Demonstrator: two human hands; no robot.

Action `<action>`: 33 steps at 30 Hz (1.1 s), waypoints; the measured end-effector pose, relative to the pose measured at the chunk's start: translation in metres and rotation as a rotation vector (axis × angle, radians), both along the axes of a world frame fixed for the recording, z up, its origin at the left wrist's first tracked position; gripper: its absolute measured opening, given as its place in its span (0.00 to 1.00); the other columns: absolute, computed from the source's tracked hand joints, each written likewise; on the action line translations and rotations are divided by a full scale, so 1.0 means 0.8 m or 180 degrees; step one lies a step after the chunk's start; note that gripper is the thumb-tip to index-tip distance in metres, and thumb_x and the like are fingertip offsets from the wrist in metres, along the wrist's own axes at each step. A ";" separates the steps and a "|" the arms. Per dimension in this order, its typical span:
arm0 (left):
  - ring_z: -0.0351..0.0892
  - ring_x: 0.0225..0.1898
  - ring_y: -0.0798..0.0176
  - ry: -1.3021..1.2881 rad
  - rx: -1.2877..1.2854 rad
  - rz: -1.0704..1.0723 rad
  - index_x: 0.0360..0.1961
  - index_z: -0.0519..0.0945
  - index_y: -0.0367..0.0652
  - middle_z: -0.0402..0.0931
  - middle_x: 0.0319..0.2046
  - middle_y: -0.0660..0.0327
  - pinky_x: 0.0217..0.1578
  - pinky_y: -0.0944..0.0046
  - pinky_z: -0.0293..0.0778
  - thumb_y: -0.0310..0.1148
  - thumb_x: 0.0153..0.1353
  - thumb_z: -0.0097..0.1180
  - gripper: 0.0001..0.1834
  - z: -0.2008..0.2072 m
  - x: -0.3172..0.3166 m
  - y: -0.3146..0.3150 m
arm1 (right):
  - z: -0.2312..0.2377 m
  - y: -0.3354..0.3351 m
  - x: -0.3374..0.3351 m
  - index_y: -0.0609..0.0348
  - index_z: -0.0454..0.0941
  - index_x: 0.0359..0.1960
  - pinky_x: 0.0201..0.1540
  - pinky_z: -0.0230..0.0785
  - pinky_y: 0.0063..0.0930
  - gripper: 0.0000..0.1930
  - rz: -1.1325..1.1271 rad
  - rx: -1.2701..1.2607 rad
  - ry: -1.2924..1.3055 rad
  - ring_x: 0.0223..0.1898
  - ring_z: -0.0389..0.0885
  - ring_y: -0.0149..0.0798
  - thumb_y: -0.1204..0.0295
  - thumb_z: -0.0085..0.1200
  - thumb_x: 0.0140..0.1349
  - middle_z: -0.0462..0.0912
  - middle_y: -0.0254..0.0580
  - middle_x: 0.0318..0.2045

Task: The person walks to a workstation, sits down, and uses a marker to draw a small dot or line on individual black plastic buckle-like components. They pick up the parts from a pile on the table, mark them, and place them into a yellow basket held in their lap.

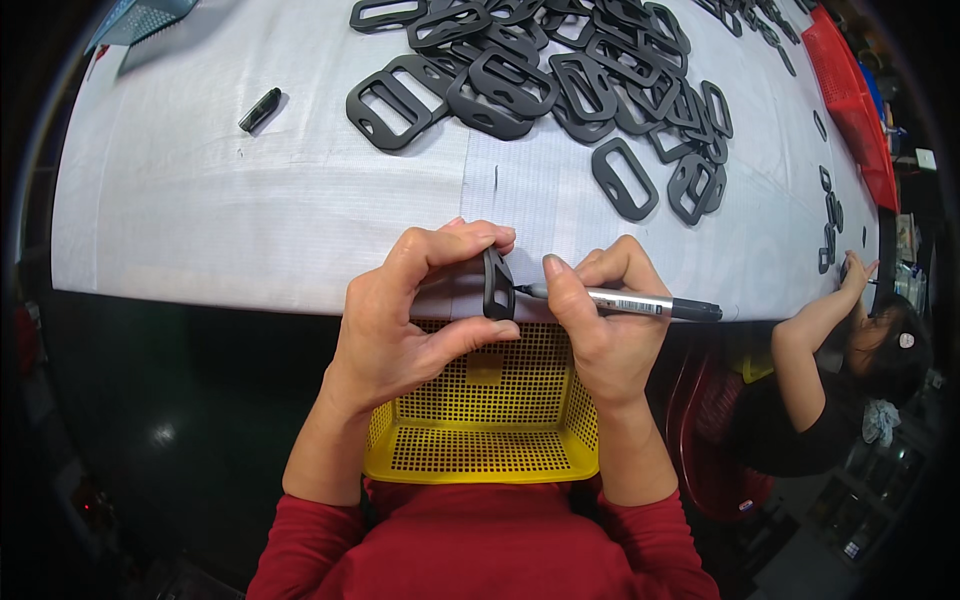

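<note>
Between the thumb and fingers of my left hand (pixel 400 310) is a dark grey slotted frame (pixel 489 290), held on edge at the table's front edge. My right hand (pixel 615 330) grips a silver-and-black marker (pixel 630 301), its black tip pointing left at the frame. Tip and frame meet or nearly meet; I cannot tell which. Directly below both hands sits a yellow mesh basket (pixel 480 462) against my lap. A black marker cap (pixel 260 110) lies off to the left on the white table cover (pixel 250 220).
Beyond my hands, a heap of similar grey frames (pixel 505 80) spreads over the far table. One frame (pixel 625 180) lies at its near side. A blue basket (pixel 145 20) stands far left, a red basket (pixel 850 110) far right. Another person (pixel 810 390) works at the right, beside a red chair (pixel 700 430).
</note>
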State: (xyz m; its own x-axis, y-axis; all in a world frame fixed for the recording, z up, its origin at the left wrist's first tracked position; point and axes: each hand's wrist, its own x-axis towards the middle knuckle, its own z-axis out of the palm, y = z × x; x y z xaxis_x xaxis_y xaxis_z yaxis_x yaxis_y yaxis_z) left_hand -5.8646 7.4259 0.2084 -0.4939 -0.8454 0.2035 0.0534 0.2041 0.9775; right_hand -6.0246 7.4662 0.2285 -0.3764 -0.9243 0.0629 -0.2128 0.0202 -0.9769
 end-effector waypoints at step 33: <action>0.71 0.51 0.58 0.0654 -0.0498 0.0232 0.52 0.66 0.35 0.71 0.47 0.54 0.52 0.63 0.67 0.21 0.39 0.66 0.36 0.020 -0.004 0.001 | 0.035 0.010 0.002 0.62 0.76 0.44 0.23 0.60 0.11 0.14 0.0197 0.0391 -0.0757 0.22 0.68 0.19 0.71 0.54 0.57 0.76 0.31 0.23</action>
State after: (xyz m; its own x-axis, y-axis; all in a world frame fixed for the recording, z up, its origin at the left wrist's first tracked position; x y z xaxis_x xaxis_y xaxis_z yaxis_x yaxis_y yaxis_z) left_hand -5.8678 7.4270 0.2241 -0.3678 -0.8275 0.4243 0.2270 0.3625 0.9039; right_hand -6.0229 7.4742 0.2564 -0.3099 -0.9412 -0.1345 0.0177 0.1358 -0.9906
